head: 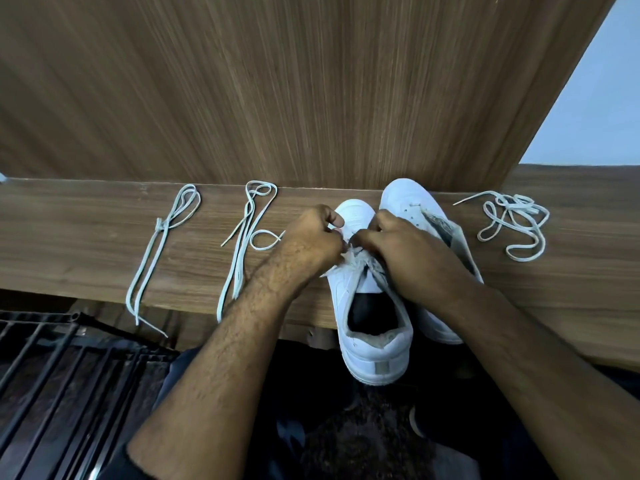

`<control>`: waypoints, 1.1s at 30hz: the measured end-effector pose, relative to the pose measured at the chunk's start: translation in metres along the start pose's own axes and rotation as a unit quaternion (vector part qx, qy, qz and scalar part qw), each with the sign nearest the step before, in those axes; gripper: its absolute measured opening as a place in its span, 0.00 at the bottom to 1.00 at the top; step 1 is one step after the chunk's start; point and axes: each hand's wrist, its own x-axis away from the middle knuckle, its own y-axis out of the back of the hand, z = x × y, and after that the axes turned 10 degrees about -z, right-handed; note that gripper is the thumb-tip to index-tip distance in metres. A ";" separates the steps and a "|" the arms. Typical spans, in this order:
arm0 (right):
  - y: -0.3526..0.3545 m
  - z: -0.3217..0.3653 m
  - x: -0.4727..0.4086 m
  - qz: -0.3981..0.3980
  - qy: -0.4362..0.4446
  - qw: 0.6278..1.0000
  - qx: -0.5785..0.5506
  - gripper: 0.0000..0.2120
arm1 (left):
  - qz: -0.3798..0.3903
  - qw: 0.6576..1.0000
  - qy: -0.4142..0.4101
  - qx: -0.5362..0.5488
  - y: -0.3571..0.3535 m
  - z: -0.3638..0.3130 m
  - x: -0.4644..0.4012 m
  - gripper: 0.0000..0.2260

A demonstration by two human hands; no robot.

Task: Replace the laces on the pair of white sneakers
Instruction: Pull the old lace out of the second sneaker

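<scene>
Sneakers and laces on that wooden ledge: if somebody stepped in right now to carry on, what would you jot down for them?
Left hand and right hand: both curled over the near sneaker, working at the lace at its tongue. What exactly each hand pinches is hidden.
Far sneaker: just behind and to the right, eyelets bare, so its lace is out.
Crumpled lace: loose at the right, looks like the removed one.
Two bundled laces: laid out at the left, apparently the replacements, untouched.
Done: one sneaker unlaced.
Left: finish unlacing the near one, then thread both replacements.
</scene>
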 end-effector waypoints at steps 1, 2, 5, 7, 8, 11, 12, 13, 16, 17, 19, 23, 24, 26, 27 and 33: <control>0.001 0.000 -0.001 -0.020 0.001 1.000 0.008 0.12 | 0.002 1.000 0.002 0.012 0.000 0.001 -0.001 0.06; 0.002 0.000 -0.002 -0.035 -0.003 0.999 0.018 0.09 | 0.006 1.000 0.000 0.019 0.000 0.003 -0.001 0.05; 0.002 0.001 -0.004 -0.051 -0.031 0.998 0.030 0.06 | 0.022 1.000 -0.010 0.014 -0.002 0.006 -0.001 0.04; 0.000 -0.002 -0.005 -0.094 -0.090 0.991 0.008 0.08 | 0.049 0.999 -0.009 -0.001 -0.002 0.008 0.000 0.09; 0.000 -0.004 -0.006 -0.132 -0.130 0.982 -0.020 0.09 | 0.066 0.998 -0.011 -0.017 -0.002 0.009 0.001 0.12; 0.006 -0.010 -0.008 -0.169 -0.194 0.963 -0.085 0.25 | 0.137 0.986 -0.027 -0.093 0.004 0.008 0.008 0.26; 0.007 -0.010 -0.007 -0.146 -0.194 0.966 -0.083 0.28 | 0.151 0.981 -0.035 -0.115 0.006 0.008 0.010 0.32; 0.008 -0.008 -0.004 -0.130 -0.179 0.973 -0.070 0.27 | 0.155 0.978 -0.045 -0.134 0.007 0.006 0.012 0.35; 0.008 0.003 0.009 -0.100 -0.087 0.987 -0.093 0.11 | 0.142 0.980 -0.055 -0.129 0.010 0.002 0.015 0.30; 0.007 0.006 0.013 -0.075 -0.065 0.988 -0.121 0.09 | 0.143 0.982 -0.053 -0.111 0.011 0.000 0.016 0.28; 0.006 0.011 0.019 -0.043 -0.052 0.987 -0.145 0.10 | 0.146 0.983 -0.061 -0.096 0.012 -0.003 0.018 0.24; 0.009 0.009 0.021 -0.104 -0.064 0.988 -0.099 0.11 | 0.150 0.974 -0.107 -0.132 0.013 -0.005 0.020 0.17; 0.011 0.009 0.020 -0.112 -0.073 0.988 -0.076 0.09 | 0.150 0.972 -0.115 -0.142 0.013 -0.004 0.020 0.16; 0.012 0.006 0.017 -0.097 -0.106 0.989 -0.037 0.06 | 0.150 0.967 -0.127 -0.160 0.012 -0.004 0.020 0.16; 0.011 0.004 0.017 -0.081 -0.124 0.989 -0.022 0.07 | 0.150 0.965 -0.133 -0.168 0.012 -0.004 0.020 0.16; 0.009 0.001 0.016 -0.042 -0.151 0.988 -0.002 0.12 | 0.137 0.932 -0.231 -0.243 0.011 -0.005 0.015 0.14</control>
